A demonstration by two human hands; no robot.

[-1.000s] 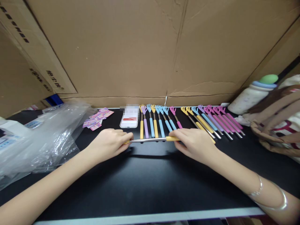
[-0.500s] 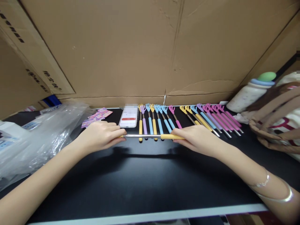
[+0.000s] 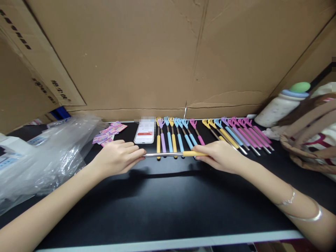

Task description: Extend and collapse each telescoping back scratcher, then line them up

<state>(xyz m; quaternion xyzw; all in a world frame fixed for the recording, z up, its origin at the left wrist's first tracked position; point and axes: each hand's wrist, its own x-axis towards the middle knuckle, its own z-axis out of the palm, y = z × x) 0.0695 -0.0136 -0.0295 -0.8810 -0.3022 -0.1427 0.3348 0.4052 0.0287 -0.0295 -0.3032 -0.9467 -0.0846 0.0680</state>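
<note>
A back scratcher (image 3: 165, 154) with a yellow grip and a thin metal shaft is held level above the black table (image 3: 168, 206). My left hand (image 3: 118, 157) is closed on the shaft's left end, hiding that end. My right hand (image 3: 222, 155) is closed around the yellow grip at the other end. Behind it lies a row of back scratchers with claw heads and coloured grips, among them a purple one (image 3: 163, 141) and a blue one (image 3: 169, 141). Farther right, several more are fanned out, including a pink one (image 3: 253, 136).
A phone (image 3: 144, 134) lies behind my left hand, beside small pink-purple cards (image 3: 107, 133). Clear plastic bags (image 3: 60, 150) cover the left side. A white bottle (image 3: 278, 108) and a beige bag (image 3: 296, 140) stand at right. A cardboard wall (image 3: 136, 59) closes off the back.
My left hand has shifted slightly right along the back scratcher; the yellow bit beside its fingers no longer shows. My right hand keeps its hold on the yellow grip.
</note>
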